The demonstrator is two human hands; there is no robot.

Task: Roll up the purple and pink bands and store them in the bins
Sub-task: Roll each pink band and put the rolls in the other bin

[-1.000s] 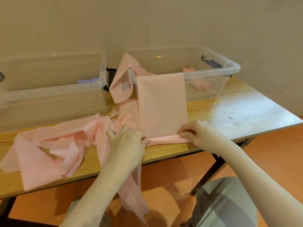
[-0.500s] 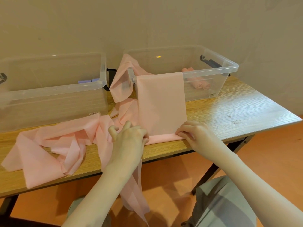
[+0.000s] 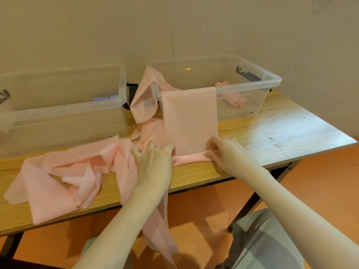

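A pink band (image 3: 189, 121) is hanging flat over the front rim of the right bin (image 3: 272, 82) and running down onto the table (image 3: 272, 136), where its near end is sitting rolled into a thin tube along the table's front part. The left hand (image 3: 155, 162) is pressing on the left end of that roll, fingers curled over it, while the right hand (image 3: 223, 152) is pinching the right end between thumb and bent fingers. More pink band is trailing left in loose folds across the table and dropping over the front edge between the forearms. Rolled pink bands (image 3: 235, 100) are lying inside the right bin, and a purple roll (image 3: 101, 99) is showing inside the left bin (image 3: 68, 107).
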